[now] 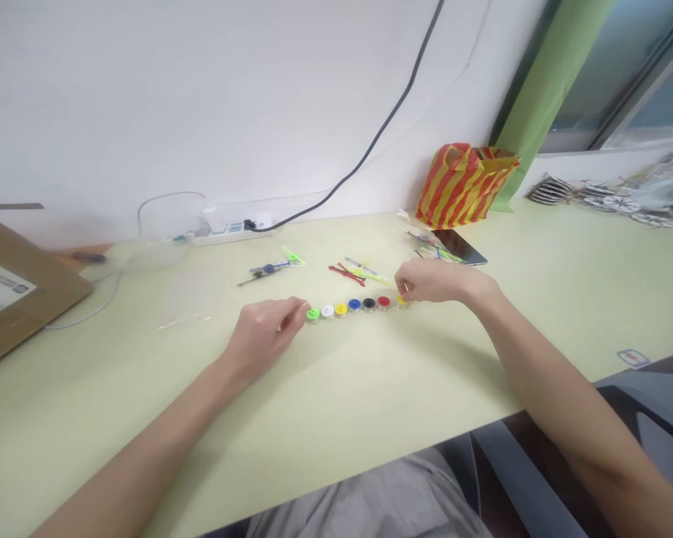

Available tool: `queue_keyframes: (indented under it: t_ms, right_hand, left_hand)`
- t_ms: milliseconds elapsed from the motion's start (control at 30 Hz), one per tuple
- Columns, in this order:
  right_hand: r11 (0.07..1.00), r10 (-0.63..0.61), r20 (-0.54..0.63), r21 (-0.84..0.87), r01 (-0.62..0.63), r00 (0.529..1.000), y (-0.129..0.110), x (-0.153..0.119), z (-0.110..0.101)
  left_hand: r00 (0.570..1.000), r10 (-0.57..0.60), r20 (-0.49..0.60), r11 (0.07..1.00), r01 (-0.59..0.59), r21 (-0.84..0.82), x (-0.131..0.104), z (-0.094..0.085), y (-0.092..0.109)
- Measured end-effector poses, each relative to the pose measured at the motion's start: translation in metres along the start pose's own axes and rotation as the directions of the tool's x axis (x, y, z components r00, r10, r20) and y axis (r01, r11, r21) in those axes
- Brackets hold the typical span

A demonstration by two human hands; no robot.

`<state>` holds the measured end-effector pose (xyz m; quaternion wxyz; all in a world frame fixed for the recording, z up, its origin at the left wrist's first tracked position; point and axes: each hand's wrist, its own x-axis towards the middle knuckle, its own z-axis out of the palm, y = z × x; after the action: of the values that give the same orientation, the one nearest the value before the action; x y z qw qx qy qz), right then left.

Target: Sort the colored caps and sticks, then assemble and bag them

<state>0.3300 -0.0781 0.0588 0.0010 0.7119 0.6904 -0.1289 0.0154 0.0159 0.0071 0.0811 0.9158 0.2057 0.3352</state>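
A row of small clear round containers with coloured tops runs across the table. The green-topped container (312, 314) is at its left end, with the closed fingertips of my left hand (266, 325) against its side. White (327, 311), yellow (341, 308), blue (354, 305), black (369, 304) and red (383, 302) tops follow to the right. Past a small gap is another yellow-topped container (401, 302). My right hand (429, 279) pinches it from above, hiding part of it. Both hands rest low over the table.
Behind the row lie red and yellow plastic sticks (348, 275) and a blue-and-green stick bundle (272, 267). A dark phone-like slab (460, 246), a striped bag (465, 187), a power strip (232, 230) and a cardboard box (28, 291) stand farther out. A black cable (381, 131) hangs along the wall.
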Motion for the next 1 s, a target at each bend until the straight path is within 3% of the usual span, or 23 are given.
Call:
queue_keyframes:
  t_ms: [267,367,467,633,833,1000]
  right_hand:
    - [0.998,0.042,0.001,0.057,-0.042,0.999,-0.001,-0.003,-0.003]
    - [0.997,0.037,-0.111,0.071,-0.029,0.993,0.001,-0.004,-0.007]
    - [0.993,-0.041,-0.243,0.101,0.067,0.969,-0.005,0.007,-0.006]
    - [0.966,-0.178,-0.33,0.119,0.228,0.927,-0.035,0.072,0.004]
    - [0.951,-0.165,-0.4,0.178,0.254,0.901,-0.081,0.181,0.017]
    - [0.927,-0.178,-0.369,0.247,0.281,0.912,-0.095,0.227,0.033]
  left_hand:
    - [1.0,-0.007,0.024,1.0,0.006,0.021,0.001,0.001,-0.001]
    - [1.0,-0.011,0.016,1.0,0.011,0.022,0.001,0.001,-0.001]
    - [1.0,-0.009,0.007,1.0,0.008,0.024,0.0,0.001,0.0]
    - [1.0,0.005,0.008,0.998,-0.005,0.056,-0.001,0.004,0.001]
    - [1.0,0.011,-0.006,0.998,-0.011,0.066,-0.003,0.003,0.001]
    - [1.0,0.009,-0.006,0.997,-0.009,0.073,-0.004,0.002,-0.001]
